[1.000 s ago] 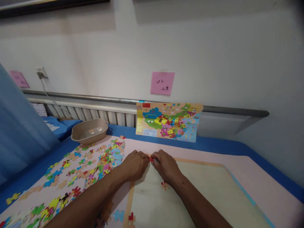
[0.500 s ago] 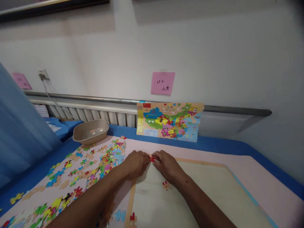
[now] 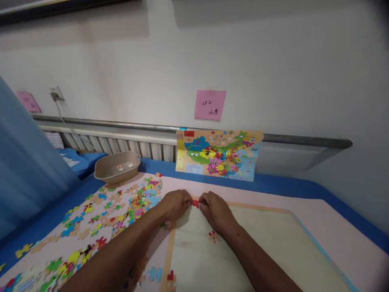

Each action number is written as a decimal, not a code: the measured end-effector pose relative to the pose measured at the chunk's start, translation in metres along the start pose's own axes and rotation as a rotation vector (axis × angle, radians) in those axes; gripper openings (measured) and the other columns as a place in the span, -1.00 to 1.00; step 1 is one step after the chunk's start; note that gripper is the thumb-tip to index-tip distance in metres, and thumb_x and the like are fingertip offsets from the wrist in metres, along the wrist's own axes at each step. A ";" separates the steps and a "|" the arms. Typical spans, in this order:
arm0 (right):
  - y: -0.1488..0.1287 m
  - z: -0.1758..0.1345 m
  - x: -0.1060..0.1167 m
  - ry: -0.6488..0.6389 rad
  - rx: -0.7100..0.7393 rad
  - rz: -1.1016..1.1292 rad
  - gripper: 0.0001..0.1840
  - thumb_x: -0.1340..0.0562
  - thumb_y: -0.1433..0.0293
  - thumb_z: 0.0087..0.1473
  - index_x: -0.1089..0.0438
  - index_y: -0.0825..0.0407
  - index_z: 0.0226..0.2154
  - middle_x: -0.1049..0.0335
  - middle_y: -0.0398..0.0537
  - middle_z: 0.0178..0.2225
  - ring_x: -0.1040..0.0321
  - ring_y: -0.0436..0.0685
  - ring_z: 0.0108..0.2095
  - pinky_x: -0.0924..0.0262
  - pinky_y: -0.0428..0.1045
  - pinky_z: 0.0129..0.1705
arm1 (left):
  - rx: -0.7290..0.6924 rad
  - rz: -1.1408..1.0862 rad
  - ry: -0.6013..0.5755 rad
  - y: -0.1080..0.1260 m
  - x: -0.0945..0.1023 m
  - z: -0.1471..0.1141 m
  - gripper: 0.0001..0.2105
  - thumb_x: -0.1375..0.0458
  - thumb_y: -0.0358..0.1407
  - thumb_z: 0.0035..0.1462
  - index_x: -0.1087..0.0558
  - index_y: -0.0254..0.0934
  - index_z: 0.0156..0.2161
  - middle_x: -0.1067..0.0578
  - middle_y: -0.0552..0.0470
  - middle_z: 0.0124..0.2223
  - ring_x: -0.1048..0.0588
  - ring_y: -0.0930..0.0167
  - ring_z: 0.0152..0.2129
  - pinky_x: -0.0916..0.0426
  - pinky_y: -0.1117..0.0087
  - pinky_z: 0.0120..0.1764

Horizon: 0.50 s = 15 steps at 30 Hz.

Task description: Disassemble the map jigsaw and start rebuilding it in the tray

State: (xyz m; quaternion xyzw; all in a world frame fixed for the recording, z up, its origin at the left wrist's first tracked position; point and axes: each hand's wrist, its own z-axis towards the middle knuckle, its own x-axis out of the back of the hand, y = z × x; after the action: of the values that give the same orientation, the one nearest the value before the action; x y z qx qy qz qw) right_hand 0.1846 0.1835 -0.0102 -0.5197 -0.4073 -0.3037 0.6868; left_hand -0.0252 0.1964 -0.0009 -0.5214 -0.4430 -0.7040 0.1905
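A red puzzle piece (image 3: 195, 203) sits at the far left corner of the wooden puzzle board (image 3: 209, 259). My left hand (image 3: 177, 202) is closed, its fingertips pinching the left side of that piece. From the right, my right hand (image 3: 215, 211) is closed with its fingertips at the piece's other side, partly hiding it. An orange piece with red marks (image 3: 214, 237) lies loose on the board below my right wrist. On the board's left edge, lower down, lies another red and orange piece (image 3: 170, 276).
Many loose puzzle pieces (image 3: 105, 219) cover the pink sheet on the left. A beige basin (image 3: 117, 172) holds several pieces. A colourful map sheet (image 3: 219, 156) leans against the wall rail (image 3: 306, 140). A light blue piece (image 3: 154, 273) lies beside the board.
Both hands stay at the corner, with small shifts of the fingers around the red puzzle piece. The view has moved slightly.
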 end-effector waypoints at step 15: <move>-0.001 0.000 0.001 0.002 -0.005 -0.031 -0.86 -0.24 0.54 0.19 -0.51 0.03 -0.30 -0.51 -0.02 -0.24 -0.38 0.14 -0.21 -0.08 0.00 -0.16 | 0.306 -0.753 0.203 -0.021 -0.008 0.015 -0.75 -0.18 -0.13 0.13 -0.49 -0.29 -0.39 -0.41 0.07 -0.49 -0.36 0.42 -0.50 -0.28 0.39 -0.36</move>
State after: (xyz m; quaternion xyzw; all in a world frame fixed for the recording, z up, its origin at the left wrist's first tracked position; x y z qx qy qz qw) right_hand 0.1839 0.1828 -0.0088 -0.5147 -0.4140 -0.3157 0.6812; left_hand -0.0285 0.2183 -0.0159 -0.2167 -0.6812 -0.6983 0.0376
